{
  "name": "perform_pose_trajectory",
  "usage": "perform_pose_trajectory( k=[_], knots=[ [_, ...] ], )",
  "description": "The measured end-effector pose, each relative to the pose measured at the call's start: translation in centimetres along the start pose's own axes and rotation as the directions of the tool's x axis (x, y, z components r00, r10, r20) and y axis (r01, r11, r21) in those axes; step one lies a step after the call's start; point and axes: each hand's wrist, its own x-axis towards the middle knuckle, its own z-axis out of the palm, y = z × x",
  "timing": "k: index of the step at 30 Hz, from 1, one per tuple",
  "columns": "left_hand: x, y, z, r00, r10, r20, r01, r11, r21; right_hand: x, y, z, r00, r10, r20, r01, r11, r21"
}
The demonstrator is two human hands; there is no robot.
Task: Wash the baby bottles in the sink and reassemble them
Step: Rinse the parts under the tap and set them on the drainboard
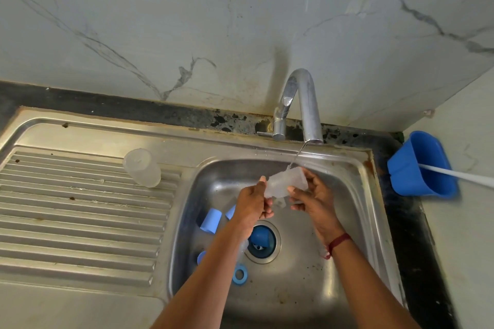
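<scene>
Over the steel sink basin (347, 222) both hands hold a clear baby bottle (286, 181) sideways under a thin stream from the tap (302, 104). My left hand (252, 205) grips its narrow end, and my right hand (312, 197) grips the wide end. A second clear bottle (141, 167) stands upside down on the drainboard (80, 211). In the basin lie a blue cap (211, 220), a blue ring (239, 274), another blue piece (201, 258) partly behind my left forearm, and a blue part (260, 238) on the drain.
A blue plastic holder (422, 165) with a white handle sticking out sits on the dark counter right of the sink. The marble wall rises right behind the tap. The ribbed drainboard stretches to the left.
</scene>
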Motion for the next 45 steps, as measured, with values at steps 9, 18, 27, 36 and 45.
perform_pose_trajectory(
  k=[9, 18, 27, 36, 45],
  knots=[
    [-2.2, -0.5, -1.0, 0.98, -0.194, 0.041, 0.182, 0.963, 0.201, 0.1, 0.4, 3.9, 0.985, 0.144, 0.094, -0.165, 0.943, 0.289],
    [-1.5, -0.7, -3.3, 0.977, -0.1, -0.187, 0.114, 0.991, 0.064, 1.5, 0.6, 3.7, 0.989, -0.138, -0.06, 0.091, 0.868, -0.487],
    [-1.0, 0.5, -3.0, 0.986, 0.042, -0.163, -0.044, 0.999, -0.004, 1.0, -0.1, 2.3, 0.966, -0.236, 0.107, 0.252, 0.755, -0.605],
    [-1.0, 0.8, -1.7, 0.974, 0.221, -0.045, -0.218, 0.973, 0.071, 0.4, 0.0, 2.7, 0.979, -0.202, 0.03, 0.193, 0.872, -0.45],
    [-1.0, 1.0, -1.7, 0.966, 0.258, -0.001, -0.256, 0.963, 0.088, 0.6, 0.2, 3.3, 0.964, -0.257, -0.064, 0.2, 0.864, -0.463]
  ],
)
